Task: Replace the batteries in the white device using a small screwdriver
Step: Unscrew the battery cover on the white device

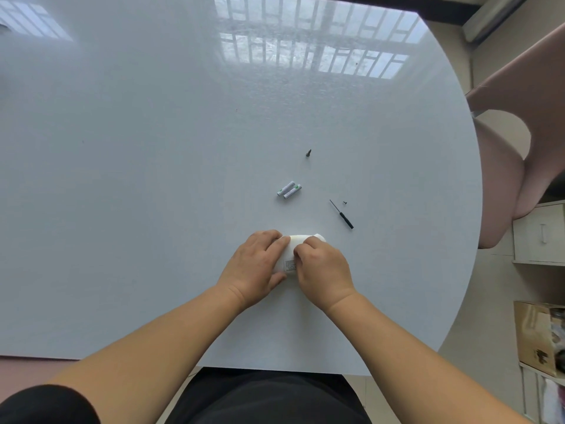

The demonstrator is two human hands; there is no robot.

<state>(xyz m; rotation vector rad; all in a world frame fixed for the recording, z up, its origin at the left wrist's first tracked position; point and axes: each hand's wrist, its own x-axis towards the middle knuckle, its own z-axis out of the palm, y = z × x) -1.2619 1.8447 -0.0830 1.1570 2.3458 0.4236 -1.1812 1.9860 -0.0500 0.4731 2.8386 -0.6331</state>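
Observation:
The white device (296, 240) lies on the white table (153, 209), label side up, mostly covered by both hands. My left hand (256, 267) grips its left side. My right hand (324, 270) presses on its right part with fingers curled. Two white batteries (289, 190) lie side by side beyond the device. A small black screwdriver (341, 214) rests to the right, and a tiny black screw (345, 203) sits beside its tip. A darker screw-like piece (308, 153) lies farther back.
The table's curved right edge (477, 209) runs close to a pink chair (519, 133). White shelving (538, 234) and a cardboard box (538, 335) stand at the far right. The table's near edge is right in front of my body.

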